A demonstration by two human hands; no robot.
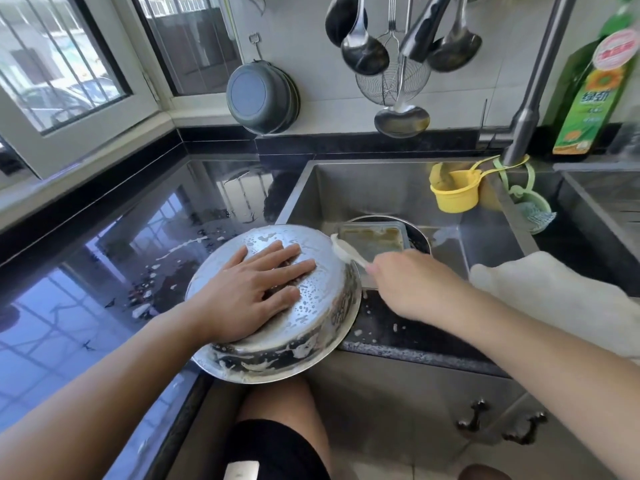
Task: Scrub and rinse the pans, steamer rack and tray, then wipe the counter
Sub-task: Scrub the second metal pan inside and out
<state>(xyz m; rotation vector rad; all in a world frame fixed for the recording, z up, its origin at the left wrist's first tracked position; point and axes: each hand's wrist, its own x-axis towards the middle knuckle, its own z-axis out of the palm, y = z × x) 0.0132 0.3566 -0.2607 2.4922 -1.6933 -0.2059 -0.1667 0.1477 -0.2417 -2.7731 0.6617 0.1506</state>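
Lying upside down on the black counter, a steel pan overhangs the near left corner of the sink, its bottom beaded with suds and water. The left hand presses flat on that bottom, fingers spread, gripping nothing. The right hand is clenched around the handle of a white brush, whose head touches the pan's far right edge. Down in the sink, a rectangular tray holding brownish water sits on a dark round pan. A yellow cup hangs at the sink's far right, beside the faucet. A white cloth lies to the right, near the right forearm. Ladles and a strainer hang on the far wall.
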